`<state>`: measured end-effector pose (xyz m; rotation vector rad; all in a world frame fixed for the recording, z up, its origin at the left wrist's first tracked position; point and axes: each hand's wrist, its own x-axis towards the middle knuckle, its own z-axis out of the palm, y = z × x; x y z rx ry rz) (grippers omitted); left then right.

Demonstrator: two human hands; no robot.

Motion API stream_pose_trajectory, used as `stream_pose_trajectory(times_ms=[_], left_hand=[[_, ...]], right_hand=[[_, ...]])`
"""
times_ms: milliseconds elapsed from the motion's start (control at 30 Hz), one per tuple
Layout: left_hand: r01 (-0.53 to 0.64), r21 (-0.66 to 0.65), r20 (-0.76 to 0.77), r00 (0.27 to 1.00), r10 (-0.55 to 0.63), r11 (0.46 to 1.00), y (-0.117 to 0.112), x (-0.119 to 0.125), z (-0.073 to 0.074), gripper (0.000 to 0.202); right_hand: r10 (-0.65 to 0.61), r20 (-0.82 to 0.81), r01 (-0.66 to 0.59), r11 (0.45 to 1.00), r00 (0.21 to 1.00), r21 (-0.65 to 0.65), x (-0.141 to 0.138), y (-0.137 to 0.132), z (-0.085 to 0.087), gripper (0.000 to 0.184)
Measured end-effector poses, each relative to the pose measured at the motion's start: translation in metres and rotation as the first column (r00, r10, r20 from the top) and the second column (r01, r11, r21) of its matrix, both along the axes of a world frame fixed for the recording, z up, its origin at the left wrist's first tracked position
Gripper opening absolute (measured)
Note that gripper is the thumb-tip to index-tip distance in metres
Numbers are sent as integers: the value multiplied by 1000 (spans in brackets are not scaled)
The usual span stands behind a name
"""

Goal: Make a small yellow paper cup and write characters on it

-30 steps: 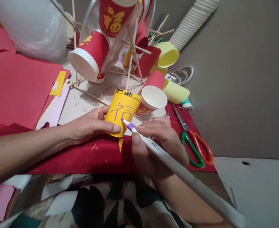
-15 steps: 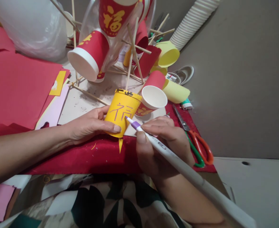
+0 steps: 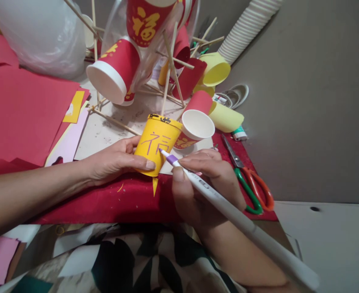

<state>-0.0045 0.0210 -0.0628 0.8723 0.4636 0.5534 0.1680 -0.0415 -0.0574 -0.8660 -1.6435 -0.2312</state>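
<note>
A yellow paper cup (image 3: 149, 144), its rim marked in black, is tilted in my left hand (image 3: 120, 160), which grips its left side with the thumb across the front near the bottom. Purple strokes of a character show on its front. My right hand (image 3: 206, 183) is closed around a white marker (image 3: 210, 189) with a purple band, its tip touching the lower right of the character. A yellow paper point hangs below the cup. Just behind it to the right is a red and white paper cup (image 3: 198, 124), mouth facing up.
Scissors (image 3: 248, 181) with green and orange handles lie on the red cloth (image 3: 106, 205) at right. Red paper sheets (image 3: 23, 118) cover the left. Behind stand wooden sticks (image 3: 173, 69), bagged red cups (image 3: 115, 69), rolled yellow paper (image 3: 226, 116) and a white cup stack (image 3: 249, 26).
My right hand and the marker have shifted slightly left, the tip moving a little left on the yellow cup. My left hand keeps the cup in place.
</note>
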Motion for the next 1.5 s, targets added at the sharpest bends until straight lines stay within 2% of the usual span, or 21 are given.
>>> stream_pose_trajectory(times_ms=[267,633,733,900,1167,1333,1500], left_hand=[[-6,-25,-17,1000,6,1000,-1,0,1,57],[-18,-51,-16,1000,17,999,0,0,1,55],[-18,-52,-27,1000,17,999,-1,0,2,56],[-17,-29,-25,1000,16,999,-1,1,1,54],[-11,-36,-35,999,10,999,1,-1,1,59],[-12,-29,-49,999,11,1000,0,-1,1,59],[-4,-31,-38,999,3,1000,0,-1,2,54]], right_hand=[[-32,-36,31,999,999,-26,0,-2,0,20],[-126,-87,125,992,988,-19,-6,-3,-3,24],[-107,-79,105,994,991,-24,-3,-4,-2,24],[4,-52,-6,999,999,-48,4,-3,-1,21],[-93,-91,94,996,991,8,-5,1,-1,21],[-76,-45,77,996,996,34,-3,2,-1,21],[-57,-45,56,998,997,-15,-2,0,0,22]])
